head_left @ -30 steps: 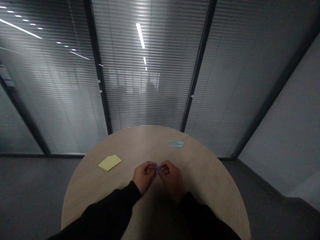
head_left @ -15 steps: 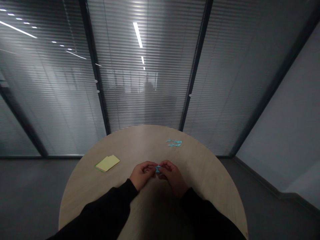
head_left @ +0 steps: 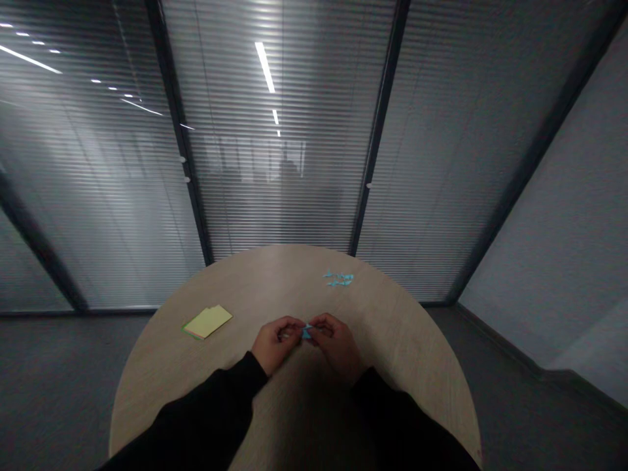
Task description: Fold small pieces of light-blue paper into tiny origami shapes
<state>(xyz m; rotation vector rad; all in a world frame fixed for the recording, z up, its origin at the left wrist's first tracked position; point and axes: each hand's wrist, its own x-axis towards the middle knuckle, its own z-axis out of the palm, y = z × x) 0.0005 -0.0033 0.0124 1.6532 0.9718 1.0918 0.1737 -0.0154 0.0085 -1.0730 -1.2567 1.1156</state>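
Between my two hands is a small piece of folded blue paper (head_left: 307, 331), its outer parts hidden by the fingers. My left hand (head_left: 275, 343) pinches its left side between thumb and fingertips. On the other side my right hand (head_left: 337, 343) grips the paper the same way, so the fingertips of both hands nearly meet. Farther off, toward the back right of the table, lie several small folded blue paper pieces (head_left: 339, 280); their exact shape is too small to make out.
The round wooden table (head_left: 275, 278) carries everything. A stack of yellow paper sheets (head_left: 209, 322), with green and reddish edges showing beneath, lies to the left. Behind the table's far edge stands a glass partition with blinds (head_left: 284, 216). A pale wall (head_left: 564, 275) rises at the right.
The fingers have shifted only slightly around the blue paper, which both hands still hold. The whole view has moved a little, so things sit slightly farther left.
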